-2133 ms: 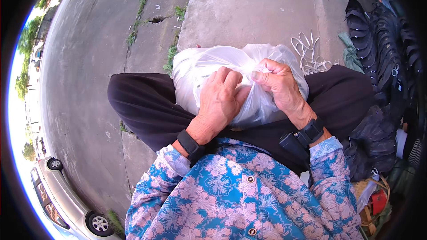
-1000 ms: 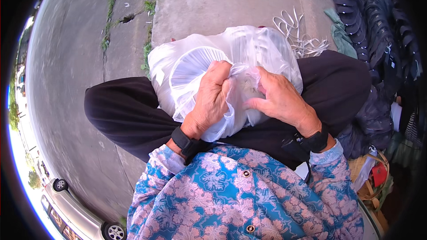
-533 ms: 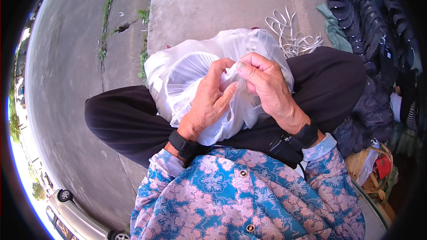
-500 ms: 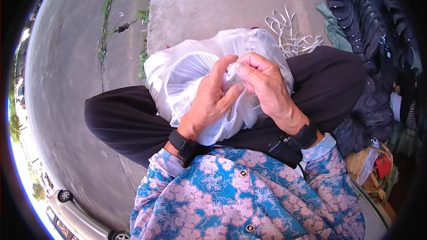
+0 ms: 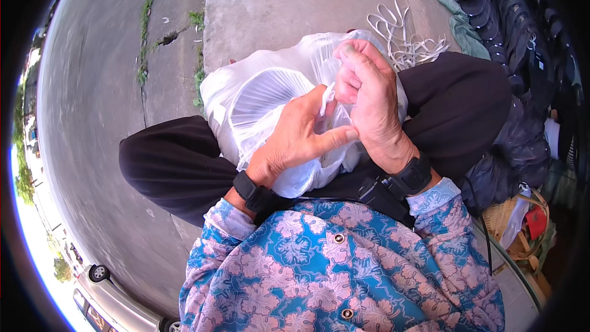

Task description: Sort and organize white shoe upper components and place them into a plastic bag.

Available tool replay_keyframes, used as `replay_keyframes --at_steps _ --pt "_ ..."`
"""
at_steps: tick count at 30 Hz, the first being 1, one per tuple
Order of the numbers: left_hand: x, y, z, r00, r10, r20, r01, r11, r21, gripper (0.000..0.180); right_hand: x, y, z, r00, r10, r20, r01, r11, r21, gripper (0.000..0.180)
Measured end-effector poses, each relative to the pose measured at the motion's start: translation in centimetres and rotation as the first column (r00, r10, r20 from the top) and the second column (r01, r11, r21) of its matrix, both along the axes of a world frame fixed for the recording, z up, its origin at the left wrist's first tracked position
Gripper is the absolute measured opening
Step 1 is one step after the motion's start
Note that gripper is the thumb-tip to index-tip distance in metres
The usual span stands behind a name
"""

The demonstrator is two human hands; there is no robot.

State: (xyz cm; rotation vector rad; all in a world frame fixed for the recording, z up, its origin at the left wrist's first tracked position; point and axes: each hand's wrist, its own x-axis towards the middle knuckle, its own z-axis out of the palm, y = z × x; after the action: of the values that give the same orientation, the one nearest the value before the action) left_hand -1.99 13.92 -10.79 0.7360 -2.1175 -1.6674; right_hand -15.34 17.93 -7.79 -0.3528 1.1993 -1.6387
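Note:
A full white plastic bag [image 5: 258, 95] rests between my crossed legs, its thin film gathered into folds and a pleated round hollow on its left side. My left hand [image 5: 292, 132] grips the gathered mouth of the bag, its thumb stretched out to the right against my other hand. Just right of it and slightly higher, my right hand [image 5: 378, 101] is closed, with thumb laid over curled fingers. A short twisted white end of the bag runs from my left fingers up to these curled fingers. What lies inside the bag cannot be made out.
Loose white straps [image 5: 405, 46] lie on the concrete beyond my right knee. Stacked dark curved items [image 5: 510, 31] and a green cloth [image 5: 461, 31] are at the right. A wicker basket [image 5: 498, 215] stands near my right elbow. A car [image 5: 117, 301] is at lower left.
My right hand has moved up and rightward from the gathered bag mouth, its fingers curling in. My left thumb has stretched out to the right. The bag stays in place.

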Motion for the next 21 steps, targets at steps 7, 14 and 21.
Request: replay_keyframes --at_steps 7,14,21 --pt "1.3 2.2 -4.3 0.964 -0.176 0.199 0.145 0.976 0.16 0.041 3.9 -1.4 1.7 0.895 0.405 0.188 -0.355 0.901 -0.249 0.009" --pt "-0.6 0.7 -2.0 0.993 0.114 0.01 -0.111 0.981 -0.157 0.028 -2.6 -1.7 3.5 0.718 0.297 -0.629 -0.426 0.903 -0.06 0.011" --pt "-0.5 0.8 -1.0 0.975 0.198 -0.096 -0.195 0.98 0.043 0.034 -5.3 2.9 0.7 0.22 0.524 -0.823 -0.584 0.746 0.32 0.028"
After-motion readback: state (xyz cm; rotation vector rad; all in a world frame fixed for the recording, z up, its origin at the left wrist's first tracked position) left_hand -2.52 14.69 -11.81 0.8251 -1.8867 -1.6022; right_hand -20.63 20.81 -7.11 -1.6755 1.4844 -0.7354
